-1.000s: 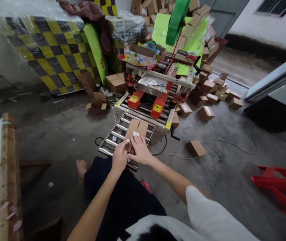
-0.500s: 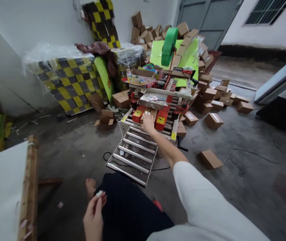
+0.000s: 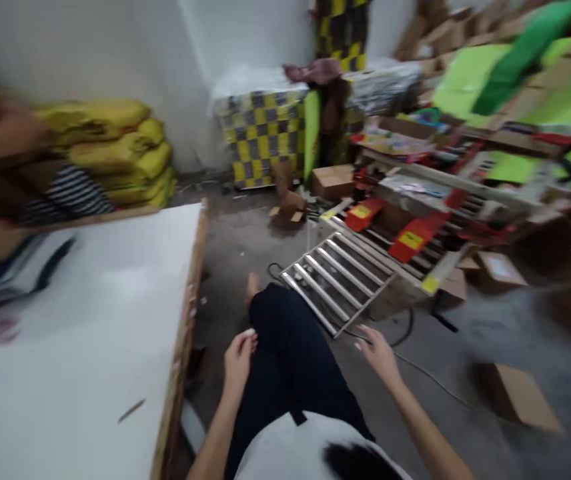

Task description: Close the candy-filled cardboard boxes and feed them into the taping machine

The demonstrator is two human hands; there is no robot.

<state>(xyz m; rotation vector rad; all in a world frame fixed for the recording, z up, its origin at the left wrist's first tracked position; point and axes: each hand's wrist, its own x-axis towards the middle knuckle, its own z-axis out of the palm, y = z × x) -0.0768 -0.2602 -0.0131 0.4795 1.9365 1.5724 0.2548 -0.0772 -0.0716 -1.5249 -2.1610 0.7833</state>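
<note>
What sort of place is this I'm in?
Probably a packing workshop or storeroom: there's a roller conveyor leading up to a machine with red parts, cardboard boxes on the floor, and a yellow-and-black checkered stack under clear plastic.

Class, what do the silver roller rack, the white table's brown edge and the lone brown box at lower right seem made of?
Silver roller rack: probably polished metal; its bars carry bright streaks.
Long brown table edge: likely unpainted wood, by its uneven colour.
Lone brown box: apparently matt cardboard; its flat faces show no gloss.
</note>
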